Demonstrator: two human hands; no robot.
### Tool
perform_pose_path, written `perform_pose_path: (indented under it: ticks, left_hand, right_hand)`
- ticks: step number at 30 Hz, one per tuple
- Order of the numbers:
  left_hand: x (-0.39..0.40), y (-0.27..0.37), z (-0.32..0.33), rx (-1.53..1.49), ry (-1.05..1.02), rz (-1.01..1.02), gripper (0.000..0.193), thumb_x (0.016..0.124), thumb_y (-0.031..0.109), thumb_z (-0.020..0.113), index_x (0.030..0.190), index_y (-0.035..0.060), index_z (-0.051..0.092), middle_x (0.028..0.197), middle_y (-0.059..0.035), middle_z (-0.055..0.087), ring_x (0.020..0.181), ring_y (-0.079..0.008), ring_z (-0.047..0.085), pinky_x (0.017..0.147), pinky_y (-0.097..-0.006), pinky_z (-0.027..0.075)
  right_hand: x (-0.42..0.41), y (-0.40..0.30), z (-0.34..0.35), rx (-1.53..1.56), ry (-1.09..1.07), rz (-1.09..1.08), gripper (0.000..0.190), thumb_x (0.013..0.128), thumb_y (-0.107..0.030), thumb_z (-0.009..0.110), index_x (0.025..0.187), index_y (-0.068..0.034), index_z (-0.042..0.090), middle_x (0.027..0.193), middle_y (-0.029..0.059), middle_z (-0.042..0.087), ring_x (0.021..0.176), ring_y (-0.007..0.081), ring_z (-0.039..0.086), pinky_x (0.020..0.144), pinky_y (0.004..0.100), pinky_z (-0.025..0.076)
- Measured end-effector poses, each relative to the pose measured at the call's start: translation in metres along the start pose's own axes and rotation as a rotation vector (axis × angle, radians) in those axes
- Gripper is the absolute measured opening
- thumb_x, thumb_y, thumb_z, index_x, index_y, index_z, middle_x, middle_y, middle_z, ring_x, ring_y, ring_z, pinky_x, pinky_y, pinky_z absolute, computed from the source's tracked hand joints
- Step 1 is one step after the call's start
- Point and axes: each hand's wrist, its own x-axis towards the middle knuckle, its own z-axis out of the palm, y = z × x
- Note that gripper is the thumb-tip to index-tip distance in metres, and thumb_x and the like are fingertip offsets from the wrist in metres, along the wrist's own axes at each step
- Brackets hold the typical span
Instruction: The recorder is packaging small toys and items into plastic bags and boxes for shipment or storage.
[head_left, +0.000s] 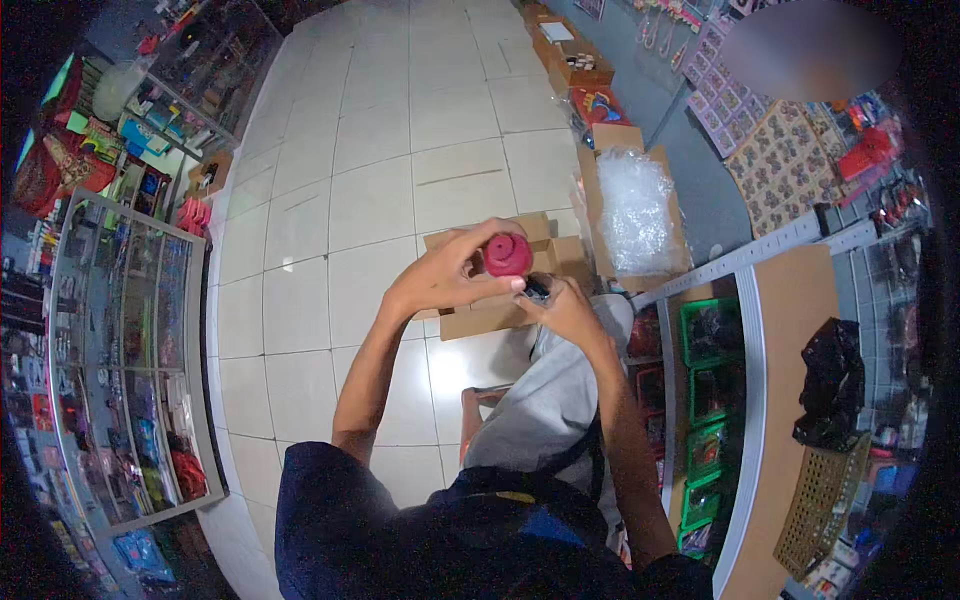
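My left hand (450, 270) is closed around a round red object (508, 255) with a spiral-looking top, held up in front of me. Close beside it on the right, my right hand (566, 307) holds a small dark item (535, 289), partly hidden by its fingers. Both hands are over an open cardboard box (487, 319) on the tiled floor. The hands and forearms cover part of the box, and what lies inside it cannot be made out.
A carton of clear plastic packaging (636, 214) stands right of the open box. Glass display cabinets (127, 360) line the left. Green-edged trays (709, 390) fill a shelf at the right, near a black plastic bag (831, 382) and a perforated basket (821, 506).
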Motion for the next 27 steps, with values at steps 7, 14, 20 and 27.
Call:
perform_pose_path:
  ticks: [7, 14, 20, 27]
  left_hand:
    - [-0.011, 0.018, 0.023, 0.139, -0.020, 0.147, 0.058, 0.070, 0.036, 0.079, 0.115, 0.0066, 0.057, 0.110, -0.0134, 0.057, 0.106, -0.0277, 0.054, 0.091, -0.0374, 0.044]
    - [-0.011, 0.022, 0.039, 0.258, 0.064, 0.257, 0.053, 0.068, 0.033, 0.080, 0.111, 0.0085, 0.060, 0.116, -0.0092, 0.051, 0.117, -0.0280, 0.043, 0.100, -0.0408, 0.036]
    - [-0.007, 0.028, 0.047, 0.157, -0.070, 0.248, 0.054, 0.067, 0.031, 0.081, 0.111, 0.0078, 0.060, 0.116, -0.0094, 0.053, 0.113, -0.0270, 0.049, 0.099, -0.0385, 0.038]
    - [-0.009, 0.037, 0.068, -0.048, -0.024, 0.195, 0.060, 0.066, 0.026, 0.084, 0.116, 0.0043, 0.059, 0.119, -0.0092, 0.058, 0.109, -0.0231, 0.054, 0.097, -0.0384, 0.043]
  right_hand:
    - [-0.025, -0.008, -0.011, -0.280, -0.019, 0.153, 0.049, 0.074, -0.039, 0.075, 0.087, 0.006, 0.062, 0.074, 0.0206, 0.062, 0.070, 0.0337, 0.060, 0.066, 0.0407, 0.047]
    - [-0.044, -0.018, -0.016, -0.064, 0.026, -0.016, 0.037, 0.073, -0.026, 0.077, 0.086, 0.005, 0.063, 0.074, 0.0173, 0.064, 0.068, 0.0219, 0.061, 0.065, 0.0359, 0.048]
    - [-0.054, -0.035, -0.017, 0.229, -0.043, 0.044, 0.031, 0.074, -0.016, 0.075, 0.095, 0.003, 0.062, 0.086, 0.0066, 0.065, 0.080, 0.0151, 0.060, 0.075, 0.0327, 0.048]
    - [-0.059, -0.013, -0.012, 0.481, 0.125, -0.084, 0.035, 0.073, -0.013, 0.077, 0.101, -0.001, 0.061, 0.094, 0.0033, 0.064, 0.088, 0.0110, 0.058, 0.083, 0.0292, 0.047]
